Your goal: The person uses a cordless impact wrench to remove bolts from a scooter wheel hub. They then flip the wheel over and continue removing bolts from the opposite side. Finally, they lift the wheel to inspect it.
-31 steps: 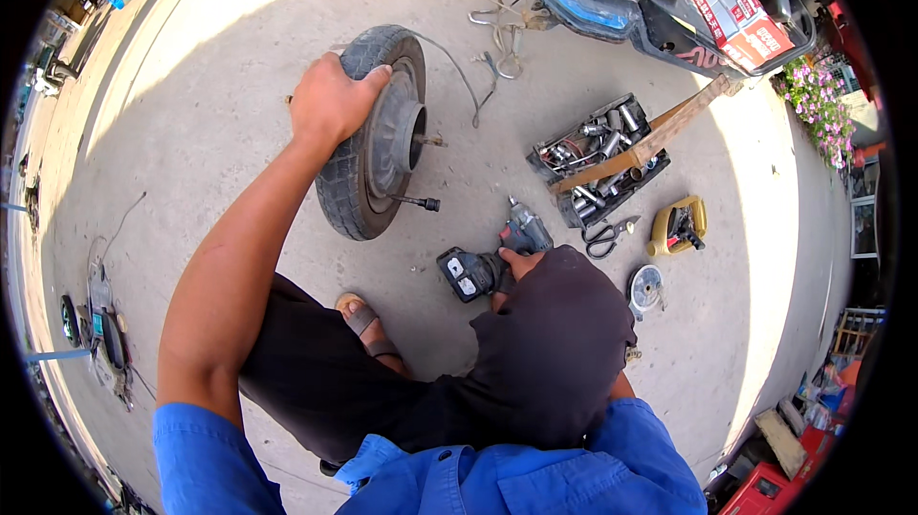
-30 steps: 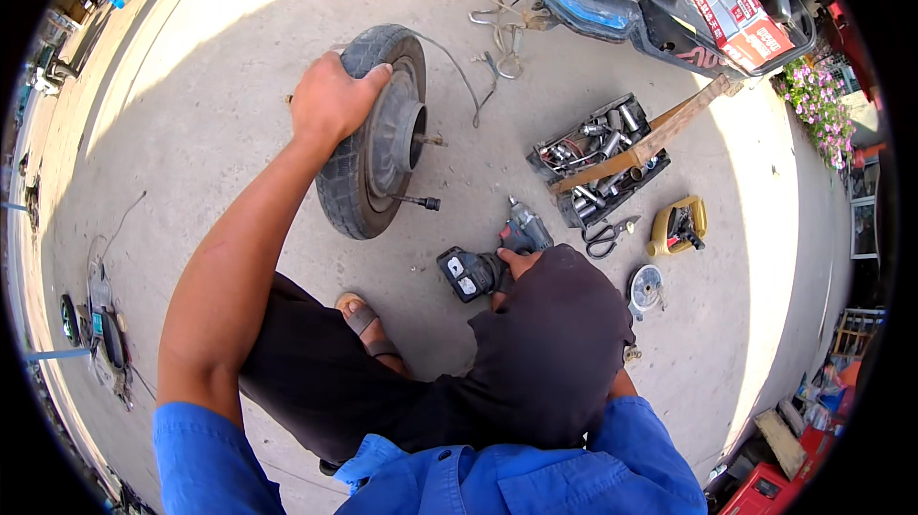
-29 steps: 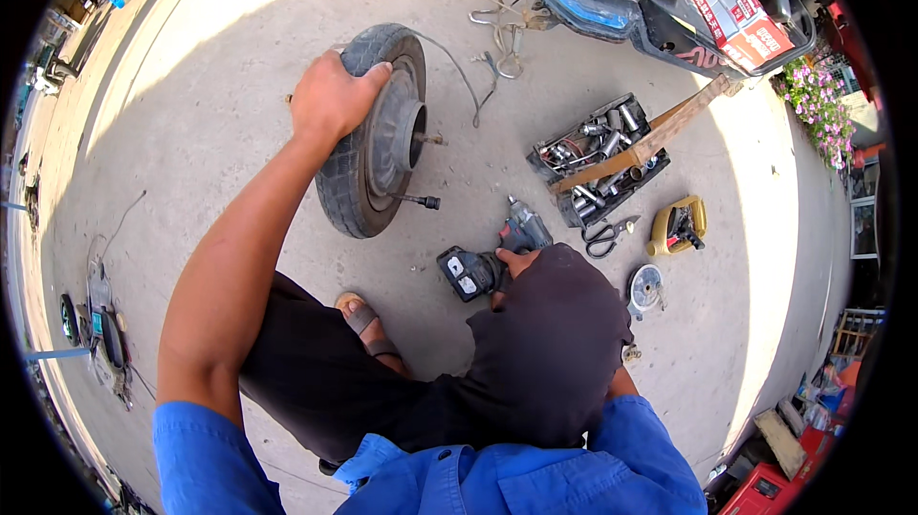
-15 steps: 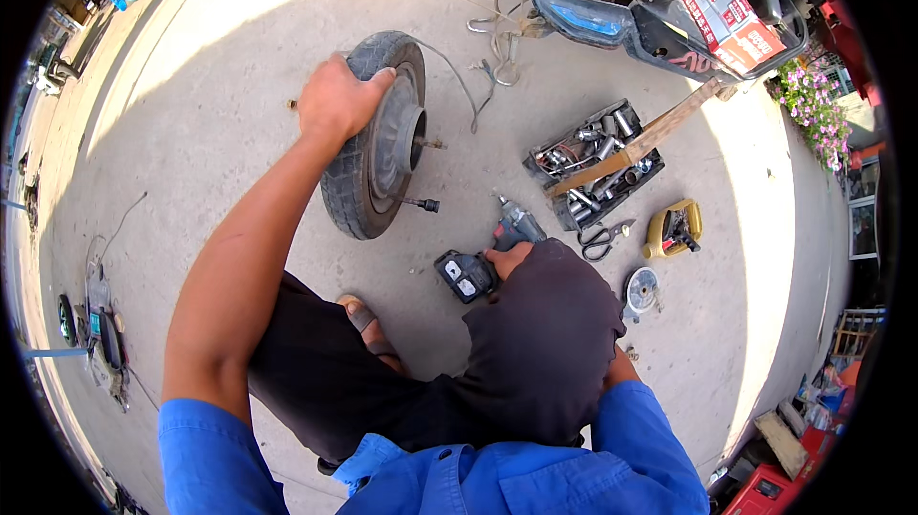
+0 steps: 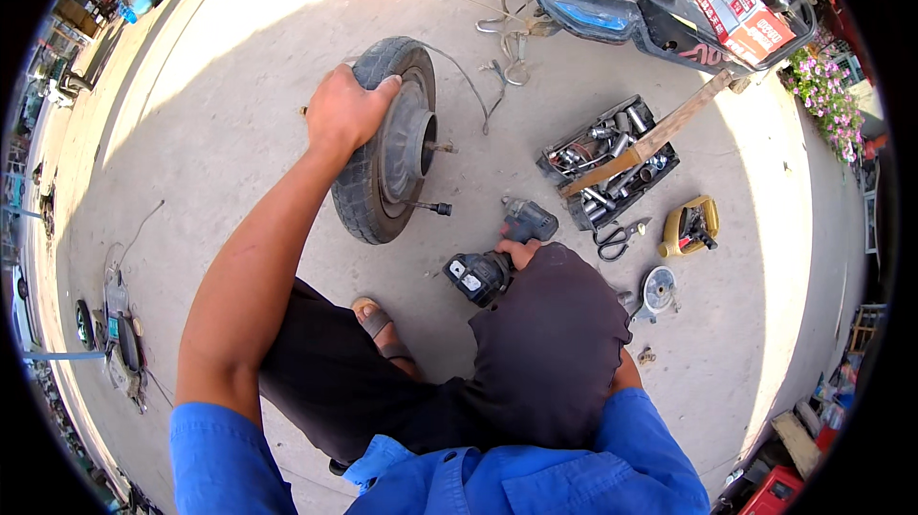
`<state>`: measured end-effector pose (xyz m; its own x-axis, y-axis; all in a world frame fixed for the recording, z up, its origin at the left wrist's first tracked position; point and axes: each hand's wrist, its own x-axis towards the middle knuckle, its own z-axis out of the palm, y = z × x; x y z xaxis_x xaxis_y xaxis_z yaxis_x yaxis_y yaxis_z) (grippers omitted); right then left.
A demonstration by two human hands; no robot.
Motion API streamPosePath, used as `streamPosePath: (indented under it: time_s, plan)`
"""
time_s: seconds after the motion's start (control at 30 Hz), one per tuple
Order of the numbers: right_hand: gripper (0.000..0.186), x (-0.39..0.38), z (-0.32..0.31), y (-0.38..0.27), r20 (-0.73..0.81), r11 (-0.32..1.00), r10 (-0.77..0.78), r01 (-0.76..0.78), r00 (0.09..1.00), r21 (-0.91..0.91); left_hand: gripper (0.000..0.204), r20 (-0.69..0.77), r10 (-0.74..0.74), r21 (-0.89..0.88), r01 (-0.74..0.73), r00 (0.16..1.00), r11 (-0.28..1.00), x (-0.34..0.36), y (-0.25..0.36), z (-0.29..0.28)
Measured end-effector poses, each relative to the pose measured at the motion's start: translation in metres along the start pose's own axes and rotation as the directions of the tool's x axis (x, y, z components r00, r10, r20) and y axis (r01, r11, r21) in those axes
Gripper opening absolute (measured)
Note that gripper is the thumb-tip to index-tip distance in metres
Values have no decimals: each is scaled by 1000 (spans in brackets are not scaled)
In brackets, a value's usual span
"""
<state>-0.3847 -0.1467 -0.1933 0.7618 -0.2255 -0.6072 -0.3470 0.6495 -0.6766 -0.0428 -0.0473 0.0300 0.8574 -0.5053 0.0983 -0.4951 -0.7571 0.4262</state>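
Right fingers (image 5: 520, 252) apparently curl round power tool (image 5: 529, 219).

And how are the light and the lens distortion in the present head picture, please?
Head view: the grey concrete floor lies mostly in shade, with bright sunlit areas at upper left and right; head view: the fisheye lens bends straight edges, leaving black corners; head view: the black-tyred wheel with grey hub looks fairly sharp.
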Motion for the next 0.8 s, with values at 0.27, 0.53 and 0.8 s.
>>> streamPosePath:
  time_s: [0.27,0.53,0.8]
  plan:
    - [40,-15,4,15,14,999,2,-2,1000,32,74,92,-56,29,53,994,998,7,0,-6]
    - [43,-18,13,13,47,1000,-2,1,999,13,75,85,-50,56,46,995,997,9,-3,-6]
    - [46,-14,18,8,71,1000,-10,9,997,6,74,73,-52,42,49,996,998,6,-1,-8]
